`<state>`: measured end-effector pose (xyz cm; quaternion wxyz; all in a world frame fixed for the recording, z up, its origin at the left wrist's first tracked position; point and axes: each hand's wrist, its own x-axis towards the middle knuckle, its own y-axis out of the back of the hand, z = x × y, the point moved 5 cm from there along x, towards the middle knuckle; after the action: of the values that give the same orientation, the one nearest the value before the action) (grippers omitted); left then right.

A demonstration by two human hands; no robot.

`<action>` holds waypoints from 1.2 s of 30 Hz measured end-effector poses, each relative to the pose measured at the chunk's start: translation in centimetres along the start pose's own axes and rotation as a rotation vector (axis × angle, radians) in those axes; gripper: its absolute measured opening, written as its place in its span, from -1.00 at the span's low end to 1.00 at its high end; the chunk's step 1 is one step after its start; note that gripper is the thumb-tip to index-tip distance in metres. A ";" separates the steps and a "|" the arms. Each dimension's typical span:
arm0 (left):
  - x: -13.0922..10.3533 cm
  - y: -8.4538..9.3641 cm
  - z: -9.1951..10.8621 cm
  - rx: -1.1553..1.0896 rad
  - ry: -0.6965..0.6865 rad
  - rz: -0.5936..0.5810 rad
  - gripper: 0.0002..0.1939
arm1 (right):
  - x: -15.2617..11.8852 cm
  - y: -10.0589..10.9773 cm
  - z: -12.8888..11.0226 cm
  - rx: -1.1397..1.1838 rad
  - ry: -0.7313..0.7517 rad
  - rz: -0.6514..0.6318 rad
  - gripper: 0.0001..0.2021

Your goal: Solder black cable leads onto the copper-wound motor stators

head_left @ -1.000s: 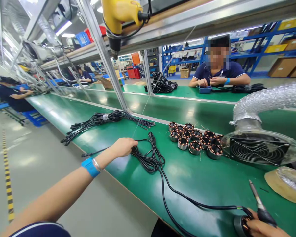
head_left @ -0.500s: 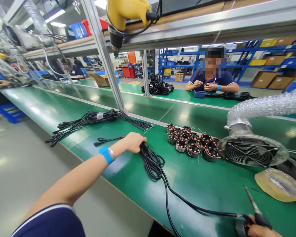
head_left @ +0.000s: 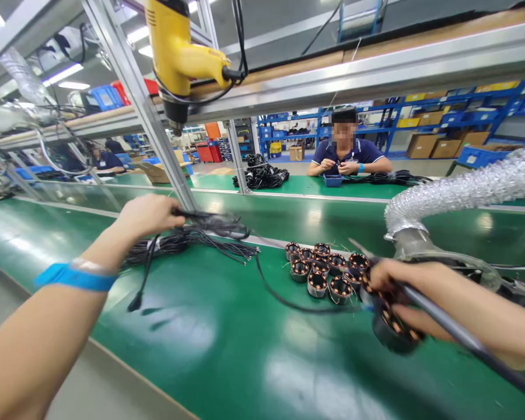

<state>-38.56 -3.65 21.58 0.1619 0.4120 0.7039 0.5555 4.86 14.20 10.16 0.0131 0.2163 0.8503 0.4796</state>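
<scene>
My left hand [head_left: 146, 217] is closed on a coiled black power cable [head_left: 214, 224], raised at the left above the green bench. A plug end hangs below the fingers. One length of the cable runs right, towards my right hand [head_left: 389, 286]. That hand is closed round a soldering iron [head_left: 363, 249], its tip pointing up and left, together with a copper-wound motor stator [head_left: 398, 329]. Motion blurs the stator and the cable's joint with it. Just left of this hand stand several more stators [head_left: 318, 284]. Under my left hand's coil lies a tied bundle of black cables [head_left: 175, 242].
A silver exhaust duct [head_left: 464, 186] with a fan hood stands at the right. The yellow heat gun [head_left: 170, 58] hangs from the frame. A metal post [head_left: 133, 99] rises close to my left hand. Across the bench sits a co-worker [head_left: 345, 154].
My left hand has lifted the coiled cable and carried it left to the tied bundle. My right hand has risen from the lower right corner with the stator and soldering iron. The view has shifted.
</scene>
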 end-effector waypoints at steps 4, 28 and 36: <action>9.0 4.4 5.7 -0.054 0.101 0.257 -0.52 | 11.2 5.3 2.0 -0.250 0.054 0.157 -0.69; 0.7 -17.4 16.1 -0.495 -0.260 -0.070 -0.60 | 24.3 4.0 15.8 -0.613 -0.505 -0.028 -0.71; -8.9 -16.6 19.1 -0.626 -0.500 0.130 -0.61 | 11.4 6.7 4.9 -0.643 -0.186 0.190 -0.77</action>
<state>-26.69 1.29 -1.94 0.4103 0.5089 0.4119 0.6348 -1.95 25.46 15.15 0.1132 0.3219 0.6272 0.7001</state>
